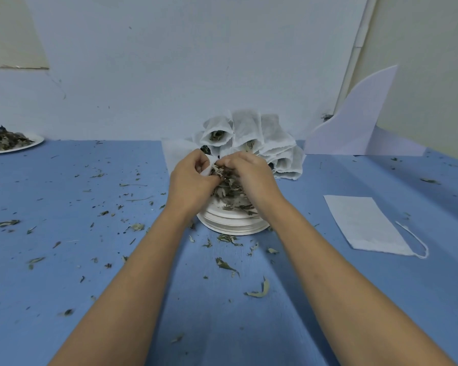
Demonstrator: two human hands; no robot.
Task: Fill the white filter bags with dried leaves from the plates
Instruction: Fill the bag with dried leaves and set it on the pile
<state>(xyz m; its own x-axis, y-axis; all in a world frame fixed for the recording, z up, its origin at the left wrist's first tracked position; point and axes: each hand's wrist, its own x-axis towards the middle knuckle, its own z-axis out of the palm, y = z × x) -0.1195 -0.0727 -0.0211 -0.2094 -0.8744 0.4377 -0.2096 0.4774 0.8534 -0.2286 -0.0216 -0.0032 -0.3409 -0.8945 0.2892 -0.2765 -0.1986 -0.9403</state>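
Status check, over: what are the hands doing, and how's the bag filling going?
Left hand pinches filter bag; right hand grips dried leaves over plate stack. Filled bags piled behind, empty bag flat at right. Nothing blocking; leaf scraps litter table.

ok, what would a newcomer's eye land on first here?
Both hands meet at centre over a stack of white plates: the left hand pinches a white bag while the right hand grips dried leaves at its mouth. Behind them a heap of filled bags sits at the table's back edge. Leaf crumbs litter the blue table, and an empty bag lies flat at right.
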